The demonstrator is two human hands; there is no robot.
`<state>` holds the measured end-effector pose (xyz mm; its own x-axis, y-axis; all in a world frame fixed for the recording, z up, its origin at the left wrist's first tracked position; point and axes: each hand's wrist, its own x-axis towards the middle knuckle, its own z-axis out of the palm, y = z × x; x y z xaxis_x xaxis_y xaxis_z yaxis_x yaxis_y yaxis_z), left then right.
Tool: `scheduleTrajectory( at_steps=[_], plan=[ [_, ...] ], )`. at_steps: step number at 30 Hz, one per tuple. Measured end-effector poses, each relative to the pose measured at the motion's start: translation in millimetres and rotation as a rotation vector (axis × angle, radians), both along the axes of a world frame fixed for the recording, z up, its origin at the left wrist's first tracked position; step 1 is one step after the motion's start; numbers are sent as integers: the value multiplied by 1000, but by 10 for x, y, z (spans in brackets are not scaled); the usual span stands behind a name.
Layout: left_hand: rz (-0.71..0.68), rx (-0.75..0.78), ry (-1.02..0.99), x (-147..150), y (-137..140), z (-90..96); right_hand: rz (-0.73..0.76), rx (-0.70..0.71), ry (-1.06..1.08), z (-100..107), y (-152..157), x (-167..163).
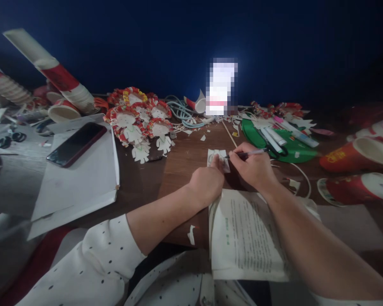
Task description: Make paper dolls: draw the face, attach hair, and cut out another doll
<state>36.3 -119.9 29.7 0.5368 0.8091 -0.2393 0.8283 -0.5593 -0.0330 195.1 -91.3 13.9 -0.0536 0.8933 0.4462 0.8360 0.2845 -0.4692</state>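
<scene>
On the brown tabletop lies a small white piece of paper (212, 154) with pencil-like line marks on it. My left hand (207, 182) holds this paper down with an outstretched finger, its other fingers folded in and partly hidden. A pen (257, 151) is gripped in my right hand (250, 165). Its tip is at the right edge of the paper; whether it touches cannot be made out. Below both hands lies an open-faced printed book or booklet (242, 233), partly under my right forearm.
Paper figures with red beaded-looking rims (140, 119) pile up at back left. A phone (77, 143) rests on white sheets (92, 178). A lit, blurred screen (221, 87) stands behind. Green card (293, 148) with markers (271, 138) and red paper cups (354, 155) are at right.
</scene>
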Motion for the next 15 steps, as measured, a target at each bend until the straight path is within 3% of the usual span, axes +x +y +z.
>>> scheduleTrajectory(
  at_steps=[15],
  plan=[
    [-11,-12,-32,-8,-8,-15,61,-29,-87,89,-123,-27]
  ],
)
